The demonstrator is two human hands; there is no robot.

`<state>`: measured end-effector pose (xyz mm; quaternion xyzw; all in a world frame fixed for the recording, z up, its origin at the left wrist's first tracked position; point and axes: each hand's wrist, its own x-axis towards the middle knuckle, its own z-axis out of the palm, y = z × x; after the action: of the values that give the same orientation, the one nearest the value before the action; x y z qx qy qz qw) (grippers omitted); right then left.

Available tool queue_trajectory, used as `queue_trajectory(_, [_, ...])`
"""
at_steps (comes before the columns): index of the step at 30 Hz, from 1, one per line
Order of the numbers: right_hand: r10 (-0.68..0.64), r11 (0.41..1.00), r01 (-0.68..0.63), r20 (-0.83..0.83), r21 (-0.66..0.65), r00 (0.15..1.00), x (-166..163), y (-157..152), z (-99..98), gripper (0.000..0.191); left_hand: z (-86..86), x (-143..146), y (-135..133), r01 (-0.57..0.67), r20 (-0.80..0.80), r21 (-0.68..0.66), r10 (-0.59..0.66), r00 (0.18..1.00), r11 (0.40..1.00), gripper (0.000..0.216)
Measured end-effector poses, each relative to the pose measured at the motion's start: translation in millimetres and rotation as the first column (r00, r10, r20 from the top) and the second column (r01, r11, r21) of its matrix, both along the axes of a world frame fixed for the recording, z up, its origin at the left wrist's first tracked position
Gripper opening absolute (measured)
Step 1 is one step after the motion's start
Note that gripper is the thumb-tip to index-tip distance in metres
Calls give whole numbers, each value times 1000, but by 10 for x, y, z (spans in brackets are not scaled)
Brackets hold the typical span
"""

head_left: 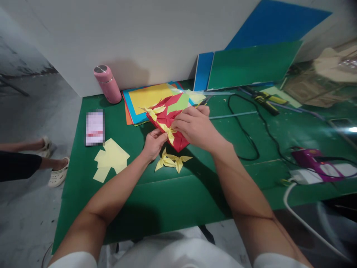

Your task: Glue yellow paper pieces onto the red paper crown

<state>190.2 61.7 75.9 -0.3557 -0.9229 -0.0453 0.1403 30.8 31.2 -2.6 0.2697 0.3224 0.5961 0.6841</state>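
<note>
A pale, smooth wall (156,29) rises behind a green-topped rectangular table (178,201); grey concrete floor (25,223) spreads beyond its left edge. A flat green rectangular board (253,65) stands along the back edge, right of middle. Stacked coloured paper sheets (145,97) lie near that edge, left of the board. Over the table's middle is a red folded-paper piece (182,143), the left hand's (154,144) grip clamped on its near left edge. The right hand's (195,124) fingertips touch its pointed yellow folded-paper flower (169,134); whether that grip is clamped, I cannot tell. A pink cylindrical bottle (108,86) stands by the back left corner.
</note>
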Motion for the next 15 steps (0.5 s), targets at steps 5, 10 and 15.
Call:
queue_trajectory(5, [-6,1000,5,-53,-27,999,-12,4,-6,29,5,-8,3,-1,7,11,1,1000,1000,37])
queue_trajectory(10, [2,999,-6,-92,-40,996,2,24,35,31,-2,-19,14,-1,6,9,1,1000,1000,36])
queue_trajectory(15, [-19,999,16,-92,-37,996,2,11,51,27,-12,-32,12,21,5,-6,-21,1000,1000,36])
